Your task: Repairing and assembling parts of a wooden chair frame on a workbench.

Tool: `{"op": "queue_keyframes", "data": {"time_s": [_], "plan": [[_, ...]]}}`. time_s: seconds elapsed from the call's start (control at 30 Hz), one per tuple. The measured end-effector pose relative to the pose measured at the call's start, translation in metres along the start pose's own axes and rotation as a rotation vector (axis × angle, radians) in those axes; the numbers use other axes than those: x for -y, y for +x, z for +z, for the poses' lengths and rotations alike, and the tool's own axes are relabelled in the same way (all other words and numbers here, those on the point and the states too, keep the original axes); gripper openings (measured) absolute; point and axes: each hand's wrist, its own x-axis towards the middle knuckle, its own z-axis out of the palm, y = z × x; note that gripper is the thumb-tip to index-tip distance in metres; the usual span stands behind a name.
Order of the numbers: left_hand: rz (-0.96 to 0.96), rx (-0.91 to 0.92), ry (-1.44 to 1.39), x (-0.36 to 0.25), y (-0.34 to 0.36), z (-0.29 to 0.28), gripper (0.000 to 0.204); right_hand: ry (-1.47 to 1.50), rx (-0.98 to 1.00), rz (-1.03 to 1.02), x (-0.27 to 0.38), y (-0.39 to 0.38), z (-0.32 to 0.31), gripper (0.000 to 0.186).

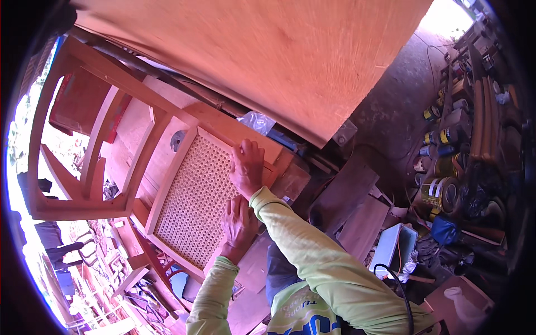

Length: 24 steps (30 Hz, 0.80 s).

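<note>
The left hand and right hand curled at the cane panel. Whether either gripped anything was unclear.

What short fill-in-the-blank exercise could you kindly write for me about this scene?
1. The right hand is ____ from the person's body than the left hand.
2. The woven panel is bordered by a frame made of ____.
3. The metal cans stand toward the ____ side of the picture.
Missing words: farther; wood; right.
</note>
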Motion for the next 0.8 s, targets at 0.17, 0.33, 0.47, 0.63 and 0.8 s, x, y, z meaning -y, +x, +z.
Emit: {"op": "queue_keyframes", "data": {"time_s": [0.17,0.33,0.47,0.63,0.8], "plan": [[0.019,-0.038,-0.002,0.002,-0.004,0.005,0.037,-0.146,0.072,0.01,-0.002,-0.003,0.002,0.055],[-0.028,-0.013,-0.037,0.004,-0.007,0.008,0.031,-0.063,0.003,0.008,0.0,-0.001,0.001,0.032],[-0.014,-0.038,-0.052,-0.003,0.0,0.002,0.032,-0.056,0.015,-0.032,-0.003,-0.001,-0.003,0.036],[-0.017,-0.002,-0.042,0.003,-0.003,0.004,0.041,-0.087,0.087,-0.064,-0.011,-0.004,-0.002,0.048],[-0.032,0.0,-0.049,0.004,-0.004,0.002,0.042,-0.145,0.143,-0.068,-0.008,-0.004,-0.002,0.059]]}}
